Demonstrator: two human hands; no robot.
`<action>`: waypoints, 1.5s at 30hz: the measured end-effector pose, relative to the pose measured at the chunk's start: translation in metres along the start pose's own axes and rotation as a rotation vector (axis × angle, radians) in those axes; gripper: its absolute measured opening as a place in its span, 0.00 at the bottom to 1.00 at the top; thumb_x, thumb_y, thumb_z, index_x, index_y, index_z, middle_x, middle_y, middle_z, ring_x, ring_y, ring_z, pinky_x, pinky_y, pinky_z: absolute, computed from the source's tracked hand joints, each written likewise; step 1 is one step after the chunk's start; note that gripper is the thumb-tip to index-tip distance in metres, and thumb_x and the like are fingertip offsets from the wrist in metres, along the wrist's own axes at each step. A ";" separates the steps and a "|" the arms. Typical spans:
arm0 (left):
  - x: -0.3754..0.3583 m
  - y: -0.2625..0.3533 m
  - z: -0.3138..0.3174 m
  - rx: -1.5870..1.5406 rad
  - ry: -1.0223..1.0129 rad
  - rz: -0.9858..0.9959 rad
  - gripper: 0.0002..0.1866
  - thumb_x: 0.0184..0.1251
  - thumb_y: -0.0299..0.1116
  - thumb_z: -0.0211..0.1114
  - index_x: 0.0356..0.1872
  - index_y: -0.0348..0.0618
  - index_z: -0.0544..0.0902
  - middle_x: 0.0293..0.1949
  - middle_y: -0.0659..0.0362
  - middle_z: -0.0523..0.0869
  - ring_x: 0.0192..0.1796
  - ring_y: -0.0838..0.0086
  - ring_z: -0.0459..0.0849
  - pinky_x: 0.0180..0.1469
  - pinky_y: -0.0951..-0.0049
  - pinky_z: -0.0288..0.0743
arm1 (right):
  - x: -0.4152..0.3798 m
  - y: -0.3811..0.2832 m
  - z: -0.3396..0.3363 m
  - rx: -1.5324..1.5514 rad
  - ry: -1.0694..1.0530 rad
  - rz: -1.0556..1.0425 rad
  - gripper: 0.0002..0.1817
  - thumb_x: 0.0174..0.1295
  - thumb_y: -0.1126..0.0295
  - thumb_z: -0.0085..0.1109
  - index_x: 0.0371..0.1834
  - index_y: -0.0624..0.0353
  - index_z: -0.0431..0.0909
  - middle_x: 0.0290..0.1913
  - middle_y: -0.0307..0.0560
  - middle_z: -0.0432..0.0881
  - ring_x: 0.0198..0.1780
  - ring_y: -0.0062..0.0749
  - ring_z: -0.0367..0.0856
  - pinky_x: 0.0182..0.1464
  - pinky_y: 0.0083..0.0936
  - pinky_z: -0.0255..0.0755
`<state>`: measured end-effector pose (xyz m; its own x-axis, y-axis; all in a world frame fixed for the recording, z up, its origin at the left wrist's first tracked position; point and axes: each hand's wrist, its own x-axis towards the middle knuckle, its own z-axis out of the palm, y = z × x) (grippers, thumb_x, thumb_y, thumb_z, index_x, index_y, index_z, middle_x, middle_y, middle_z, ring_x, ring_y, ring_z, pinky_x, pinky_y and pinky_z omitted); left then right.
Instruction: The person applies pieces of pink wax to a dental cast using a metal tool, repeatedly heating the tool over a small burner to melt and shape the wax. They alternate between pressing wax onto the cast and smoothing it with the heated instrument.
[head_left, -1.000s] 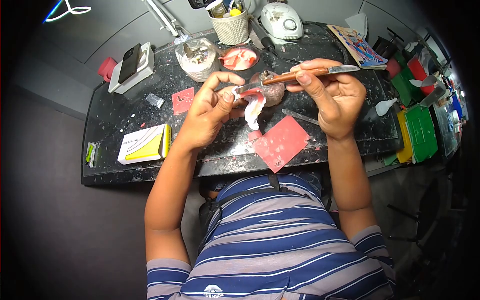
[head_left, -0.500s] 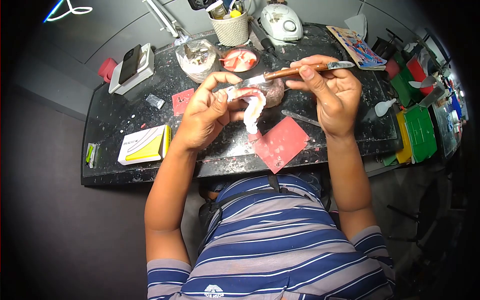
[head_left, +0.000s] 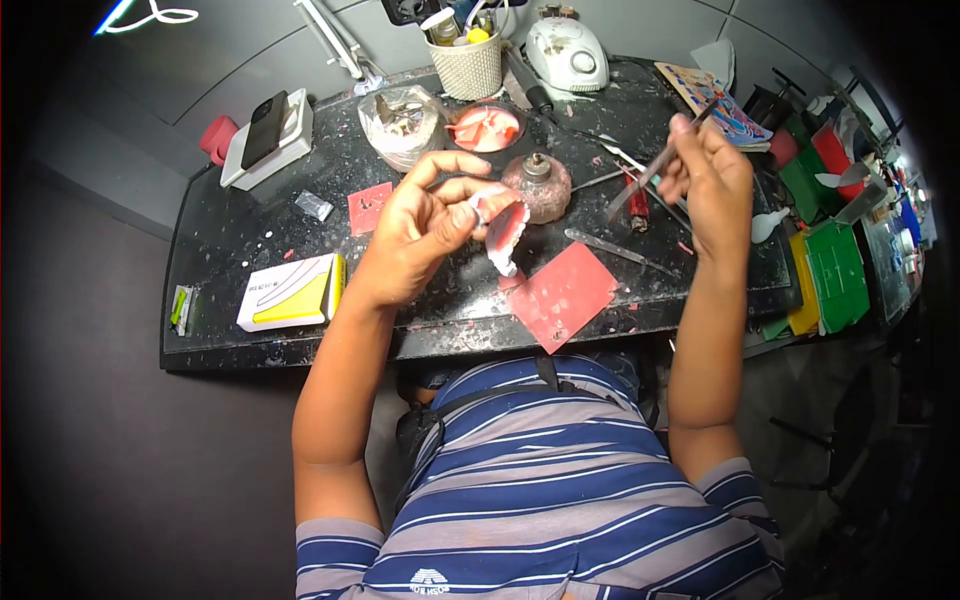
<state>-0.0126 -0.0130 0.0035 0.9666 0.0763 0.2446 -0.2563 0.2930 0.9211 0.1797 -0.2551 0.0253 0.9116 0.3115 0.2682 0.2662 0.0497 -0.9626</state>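
A white, arch-shaped dental piece with pink wax (head_left: pixel 508 232) is pinched by its upper end in my left hand (head_left: pixel 425 228), above the black bench. My right hand (head_left: pixel 712 185) grips a slim knife-like tool (head_left: pixel 656 168), blurred by motion, with its blade pointing down and left. Between the hands stands a round pinkish burner (head_left: pixel 538 188) with a metal top. A pink wax sheet (head_left: pixel 565 298) lies near the front edge, and a metal spatula (head_left: pixel 620 251) rests just beyond it. Beneath the right hand's tool is a red lighter (head_left: pixel 638 203).
Behind are a plastic bag (head_left: pixel 401 128), a bowl of pink wax (head_left: pixel 485 128), a woven basket (head_left: pixel 468 68) and a white device (head_left: pixel 566 52). A white-yellow box (head_left: pixel 290 292) lies at left, a phone (head_left: pixel 264 130) behind it. Green bins (head_left: pixel 838 275) stand right.
My right hand has moved right, away from the dental piece, and its tool has swung from nearly level to steep. My left hand has turned the piece, showing its pink inner side.
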 end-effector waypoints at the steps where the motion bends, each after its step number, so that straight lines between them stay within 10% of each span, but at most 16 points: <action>1: 0.000 0.001 0.000 0.000 0.002 0.003 0.27 0.73 0.33 0.68 0.66 0.36 0.67 0.56 0.50 0.83 0.59 0.69 0.83 0.60 0.71 0.76 | 0.000 -0.004 -0.006 -0.143 -0.093 0.121 0.19 0.70 0.57 0.65 0.27 0.59 0.78 0.21 0.36 0.78 0.20 0.17 0.76 0.22 0.12 0.66; 6: -0.004 0.006 0.004 0.110 0.024 0.012 0.40 0.56 0.40 0.80 0.65 0.29 0.71 0.54 0.48 0.82 0.60 0.63 0.83 0.65 0.64 0.74 | -0.008 -0.006 -0.013 -0.926 -0.444 0.035 0.21 0.53 0.66 0.77 0.17 0.64 0.72 0.21 0.57 0.78 0.24 0.47 0.80 0.30 0.41 0.71; 10: -0.014 0.002 0.011 0.025 0.048 -0.019 0.43 0.55 0.44 0.78 0.66 0.25 0.71 0.55 0.44 0.83 0.57 0.58 0.85 0.63 0.59 0.77 | -0.015 -0.011 -0.015 -1.097 -0.511 -0.002 0.16 0.49 0.70 0.77 0.22 0.63 0.76 0.28 0.59 0.82 0.35 0.57 0.83 0.38 0.43 0.74; 19: -0.061 -0.036 0.008 -0.873 0.114 0.077 0.41 0.70 0.58 0.65 0.67 0.27 0.72 0.63 0.34 0.76 0.66 0.47 0.76 0.65 0.50 0.74 | -0.081 -0.008 -0.022 -0.988 -0.478 -0.328 0.06 0.59 0.74 0.67 0.38 0.61 0.83 0.38 0.53 0.82 0.44 0.53 0.82 0.46 0.45 0.74; 23: -0.060 -0.042 0.017 -0.703 0.099 0.082 0.31 0.69 0.54 0.68 0.59 0.44 0.69 0.52 0.42 0.83 0.51 0.51 0.85 0.51 0.53 0.81 | -0.084 -0.002 -0.020 -1.033 -0.446 -0.287 0.06 0.61 0.76 0.64 0.40 0.62 0.82 0.39 0.53 0.81 0.47 0.53 0.82 0.48 0.46 0.74; 28: -0.057 -0.033 0.035 0.133 0.462 -0.023 0.28 0.50 0.21 0.83 0.43 0.44 0.70 0.39 0.57 0.86 0.39 0.81 0.84 0.44 0.79 0.79 | -0.081 0.001 -0.021 -0.974 -0.436 -0.333 0.03 0.61 0.79 0.60 0.36 0.61 0.77 0.36 0.50 0.79 0.44 0.49 0.79 0.49 0.43 0.71; 35: -0.056 -0.035 0.046 0.348 0.259 0.199 0.22 0.59 0.29 0.76 0.45 0.40 0.70 0.37 0.59 0.83 0.39 0.82 0.78 0.45 0.79 0.72 | -0.074 -0.003 -0.031 -0.976 -0.387 -0.368 0.03 0.64 0.80 0.59 0.37 0.61 0.75 0.36 0.46 0.79 0.41 0.38 0.78 0.46 0.31 0.69; 38: -0.055 -0.044 0.047 0.456 0.327 0.267 0.17 0.62 0.31 0.73 0.41 0.39 0.71 0.32 0.60 0.78 0.35 0.81 0.73 0.40 0.78 0.68 | -0.064 0.002 -0.030 -0.056 -0.236 -0.043 0.05 0.75 0.75 0.56 0.49 0.63 0.75 0.39 0.32 0.75 0.39 0.10 0.69 0.44 0.12 0.63; 45: -0.050 -0.049 0.048 0.809 0.303 0.504 0.15 0.59 0.28 0.74 0.33 0.38 0.73 0.28 0.56 0.73 0.31 0.75 0.70 0.36 0.74 0.65 | -0.078 -0.004 -0.009 0.493 -0.351 0.068 0.10 0.80 0.65 0.50 0.48 0.62 0.71 0.33 0.40 0.75 0.33 0.20 0.72 0.40 0.18 0.68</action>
<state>-0.0486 -0.0767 -0.0399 0.6753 0.2856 0.6800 -0.4516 -0.5689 0.6873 0.1101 -0.2878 0.0089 0.7416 0.6193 0.2578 -0.0417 0.4261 -0.9037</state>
